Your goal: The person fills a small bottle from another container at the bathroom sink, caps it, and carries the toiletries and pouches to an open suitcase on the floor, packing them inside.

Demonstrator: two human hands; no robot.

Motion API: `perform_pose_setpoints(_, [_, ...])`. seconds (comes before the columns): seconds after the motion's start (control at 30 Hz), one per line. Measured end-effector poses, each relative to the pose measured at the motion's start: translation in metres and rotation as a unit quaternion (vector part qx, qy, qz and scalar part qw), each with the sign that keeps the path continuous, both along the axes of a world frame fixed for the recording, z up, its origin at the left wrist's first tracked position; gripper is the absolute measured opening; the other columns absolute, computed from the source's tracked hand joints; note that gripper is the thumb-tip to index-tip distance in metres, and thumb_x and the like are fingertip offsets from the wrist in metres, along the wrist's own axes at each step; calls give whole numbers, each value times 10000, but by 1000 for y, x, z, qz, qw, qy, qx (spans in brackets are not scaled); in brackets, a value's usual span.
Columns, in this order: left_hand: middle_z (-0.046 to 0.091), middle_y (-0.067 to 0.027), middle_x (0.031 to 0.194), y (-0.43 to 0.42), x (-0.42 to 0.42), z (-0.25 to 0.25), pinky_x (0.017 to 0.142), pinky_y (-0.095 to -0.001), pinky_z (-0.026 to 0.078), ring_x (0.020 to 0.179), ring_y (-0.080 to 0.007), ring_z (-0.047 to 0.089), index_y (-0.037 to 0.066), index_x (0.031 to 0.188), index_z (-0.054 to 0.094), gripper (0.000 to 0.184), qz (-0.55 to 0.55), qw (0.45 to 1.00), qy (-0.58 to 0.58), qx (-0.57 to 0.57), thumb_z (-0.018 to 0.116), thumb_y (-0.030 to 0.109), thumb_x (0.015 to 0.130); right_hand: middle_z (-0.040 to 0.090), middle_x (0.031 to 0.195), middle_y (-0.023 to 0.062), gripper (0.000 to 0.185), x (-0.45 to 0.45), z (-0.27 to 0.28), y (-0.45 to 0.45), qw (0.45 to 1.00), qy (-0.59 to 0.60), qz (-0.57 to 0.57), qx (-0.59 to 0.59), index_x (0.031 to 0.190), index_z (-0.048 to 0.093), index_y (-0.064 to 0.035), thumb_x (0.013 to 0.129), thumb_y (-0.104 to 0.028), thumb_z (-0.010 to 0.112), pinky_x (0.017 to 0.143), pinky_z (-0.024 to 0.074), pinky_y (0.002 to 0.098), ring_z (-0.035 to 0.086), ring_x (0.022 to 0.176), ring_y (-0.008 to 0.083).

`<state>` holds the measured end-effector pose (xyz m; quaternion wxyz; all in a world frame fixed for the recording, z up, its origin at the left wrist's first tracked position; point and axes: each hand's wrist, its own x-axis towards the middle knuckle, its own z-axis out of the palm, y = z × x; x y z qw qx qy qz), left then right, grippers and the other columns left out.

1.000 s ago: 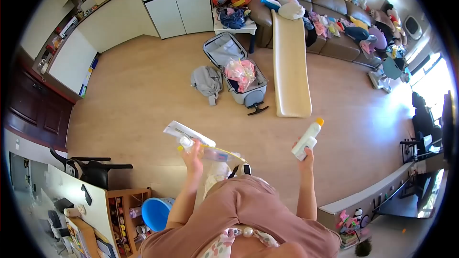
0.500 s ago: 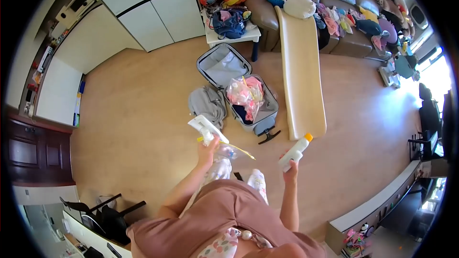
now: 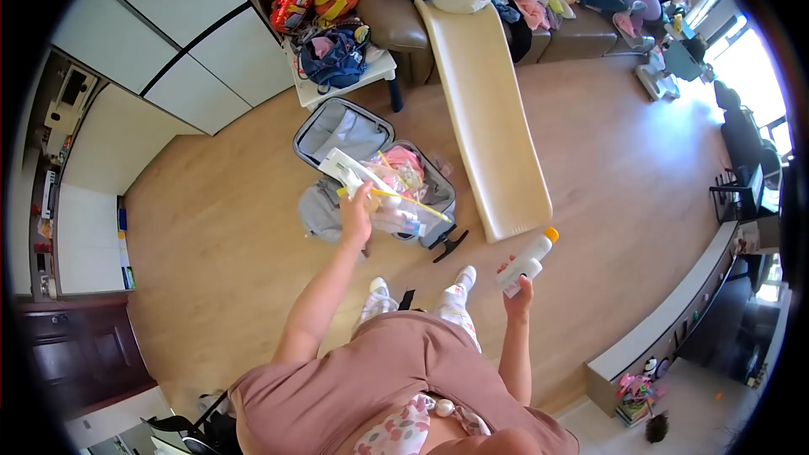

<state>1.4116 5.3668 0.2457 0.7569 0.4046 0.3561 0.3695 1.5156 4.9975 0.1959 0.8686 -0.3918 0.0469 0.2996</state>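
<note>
My left hand (image 3: 356, 217) is closed around a white item (image 3: 344, 170) and a clear zip pouch (image 3: 398, 215) with a yellow slider edge; they overlap the open grey suitcase (image 3: 440, 194) from this view. Inside the suitcase lie pink things in clear plastic (image 3: 403, 164). Its lid (image 3: 341, 131) leans back. On the right, my right hand (image 3: 517, 291) grips white bottles, one with an orange-yellow cap (image 3: 539, 248) and a smaller one against it. A grey backpack (image 3: 318, 212) lies beside the suitcase, partly behind the pouch.
A cream slide (image 3: 489, 118) runs down from the brown sofa (image 3: 556, 38), which carries clothes and soft toys. A white table (image 3: 371, 69) with a blue bag (image 3: 335, 57) stands behind the suitcase. Black chairs are at the lower left and far right.
The view has moved closer to the suitcase. My left hand has reached forward, bringing the pouch and white item over the suitcase in view. My right hand still holds the bottles.
</note>
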Motion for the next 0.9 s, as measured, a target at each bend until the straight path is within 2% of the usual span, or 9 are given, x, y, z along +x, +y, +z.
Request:
perform_pose_setpoints(0.2, [571,-22,889,-19,70,41,745,-284,448,842,-137,562,38,975,566,255,13,992,-85,-93,642,191,785,523,1044,71,683,89,38,-32,995,-67,73,-21,1205,434,-19,651,-333,685,851,449,341,544,947,210])
perform_pose_setpoints(0.33, [567,-28,911,-23,89,29,769,-299,447,863,-148,560,35,1000,552,283,29,992,-81,-90,645,197,787,535,997,86,725,132,45,-24,988,-79,131,-23,1196,426,-38,607,-357,703,709,467,301,556,892,197])
perform_pose_setpoints(0.43, [572,-34,929,-22,93,18,782,-304,447,876,-155,563,30,1021,550,299,28,993,-72,-87,646,192,788,559,942,97,743,138,41,4,989,-71,129,-2,1201,425,-35,600,-369,703,685,467,281,560,877,185])
perform_pose_setpoints(0.47, [574,-37,938,-22,93,15,785,-305,448,883,-156,564,28,1027,550,304,28,993,-68,-88,646,189,787,572,936,99,846,137,42,14,984,-65,165,3,1287,378,-33,590,-380,708,680,466,272,565,865,174])
perform_pose_setpoints(0.6, [598,-46,961,-17,88,-11,774,-297,457,889,-148,576,8,1019,580,292,24,997,-19,-72,651,166,783,327,1404,119,957,112,41,79,971,-57,221,63,1370,267,-21,595,-361,715,714,478,294,557,903,185])
perform_pose_setpoints(0.63, [601,-50,977,-16,86,-22,775,-291,455,891,-141,575,4,1021,584,295,16,998,1,-55,652,165,784,431,1302,121,997,103,32,94,970,-56,231,53,1388,248,-33,580,-359,732,706,481,289,563,895,175])
perform_pose_setpoints(0.77, [633,-41,914,-23,68,-57,685,-284,463,766,-116,584,8,990,616,274,-53,992,116,5,652,195,793,545,1018,95,1063,71,-1,153,964,-94,246,-29,1396,226,-32,544,-371,764,704,485,297,578,858,175])
perform_pose_setpoints(0.83, [631,-19,813,-23,47,-94,624,-279,456,683,-110,578,24,920,635,225,-87,978,184,50,667,200,783,493,1114,106,1007,49,-21,176,973,-77,207,-66,1344,216,-74,546,-341,768,711,494,349,574,881,203])
perform_pose_setpoints(0.9, [620,-5,771,-24,36,-133,603,-258,441,668,-93,570,32,868,636,200,-72,979,183,58,682,199,768,494,1101,98,876,35,-59,186,977,-33,195,-75,1290,255,-74,568,-211,732,737,488,354,572,879,217])
